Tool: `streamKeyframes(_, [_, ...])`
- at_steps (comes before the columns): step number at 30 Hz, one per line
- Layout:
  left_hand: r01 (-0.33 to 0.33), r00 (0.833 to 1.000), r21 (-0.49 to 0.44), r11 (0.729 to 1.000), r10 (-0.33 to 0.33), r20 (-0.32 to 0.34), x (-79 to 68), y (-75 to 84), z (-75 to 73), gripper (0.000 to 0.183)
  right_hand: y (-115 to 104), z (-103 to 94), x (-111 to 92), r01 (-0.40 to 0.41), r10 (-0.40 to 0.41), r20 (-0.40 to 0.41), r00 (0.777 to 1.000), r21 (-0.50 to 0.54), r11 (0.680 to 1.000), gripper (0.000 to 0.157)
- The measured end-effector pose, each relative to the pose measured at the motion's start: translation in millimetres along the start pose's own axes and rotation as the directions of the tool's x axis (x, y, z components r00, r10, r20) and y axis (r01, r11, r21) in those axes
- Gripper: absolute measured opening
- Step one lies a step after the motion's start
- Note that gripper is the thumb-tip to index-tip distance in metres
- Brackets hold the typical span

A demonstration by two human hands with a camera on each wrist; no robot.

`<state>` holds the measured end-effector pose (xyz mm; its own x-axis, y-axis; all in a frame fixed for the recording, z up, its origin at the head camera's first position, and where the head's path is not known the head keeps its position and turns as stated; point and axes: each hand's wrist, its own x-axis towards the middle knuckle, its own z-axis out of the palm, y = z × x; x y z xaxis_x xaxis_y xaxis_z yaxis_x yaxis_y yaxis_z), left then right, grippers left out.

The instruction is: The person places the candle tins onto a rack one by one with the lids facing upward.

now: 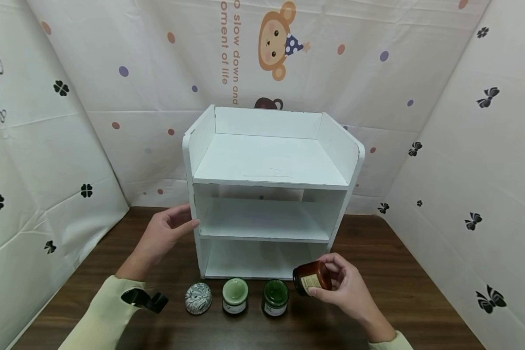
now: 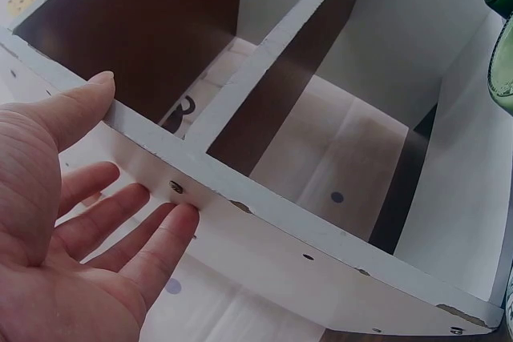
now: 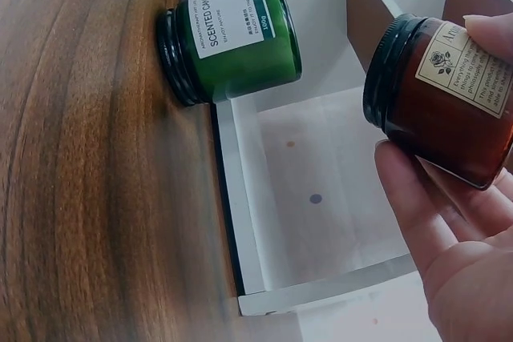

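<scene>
In my right hand (image 1: 347, 291) I hold a brown glass candle jar (image 1: 312, 277) with a black lid and a cream label. My thumb lies along the label side and my fingers curl around the other side; the jar is tilted, its lid pointing left. It is raised by the shelf's lower right front corner. My left hand (image 1: 164, 233) rests at the left side of a white wooden shelf (image 1: 269, 158), thumb at the front edge (image 2: 120, 122) and fingers loosely extended along the outer panel.
Before the shelf, on the dark wood table (image 1: 402, 277), stand a dark green candle jar (image 1: 275, 293), a light green candle jar (image 1: 235, 292) and a round grey-white object (image 1: 198, 298) with a leaf pattern. Printed cloth (image 1: 144, 63) hangs behind and at both sides.
</scene>
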<state>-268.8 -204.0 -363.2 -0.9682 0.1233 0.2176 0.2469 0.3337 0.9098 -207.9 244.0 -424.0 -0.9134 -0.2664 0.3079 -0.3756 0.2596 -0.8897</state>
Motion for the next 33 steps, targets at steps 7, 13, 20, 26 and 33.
streamKeyframes(7, [-0.004,1.000,0.009,1.000,0.004,-0.003,-0.4,0.1,0.1,0.063,1.1,-0.4,1.1,0.051,-0.051,0.010,0.999,0.026,0.998,0.055])
streamKeyframes(13, [0.001,1.000,0.017,1.000,-0.001,-0.004,-0.4,0.6,0.3,0.063,1.1,-0.8,1.2,0.067,-0.067,0.003,0.998,0.024,0.997,0.058])
streamKeyframes(20, [0.003,1.000,0.019,1.000,-0.003,-0.007,-0.6,-0.2,0.1,0.064,-0.7,-0.5,1.8,0.070,-0.070,0.001,0.998,0.025,0.997,0.058])
streamKeyframes(26, [-0.003,1.000,0.013,1.000,0.003,-0.006,-0.1,-1.6,0.2,0.064,-2.9,-0.8,2.7,0.090,-0.090,-0.001,0.996,0.048,0.995,0.057])
streamKeyframes(33, [0.001,1.000,0.011,1.000,-0.001,-0.007,-0.1,-0.8,0.3,0.064,-4.8,-1.6,3.4,0.088,-0.088,-0.003,0.996,0.084,0.993,0.056])
